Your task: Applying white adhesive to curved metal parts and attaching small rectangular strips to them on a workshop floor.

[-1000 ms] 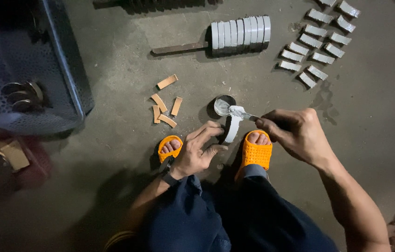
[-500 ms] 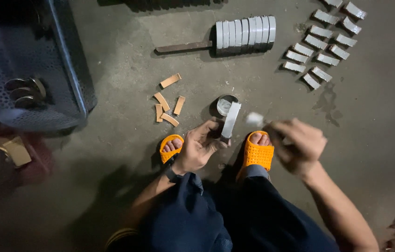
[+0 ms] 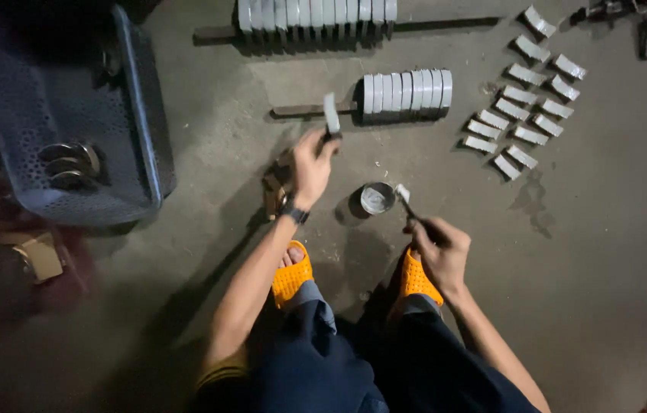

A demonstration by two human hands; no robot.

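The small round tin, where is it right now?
In the head view the small round tin sits on the concrete floor at centre, between the left hand and the right hand.

Small brown cardboard box (image 3: 39,258) at left edge

Surface: grey concrete floor (image 3: 606,252), stained and dusty.
Top edge: a row of grey blocks on a bar (image 3: 316,14).
Below it: a shorter row of grey blocks (image 3: 406,93) upright on a second bar.
Right: loose grey pieces (image 3: 522,115) laid out in two slanted lines.
Centre: small round tin (image 3: 377,198).
Left: dark perforated crate (image 3: 71,115).
Lower left: cardboard scrap (image 3: 39,258).
Bottom: two orange sandals (image 3: 293,277).
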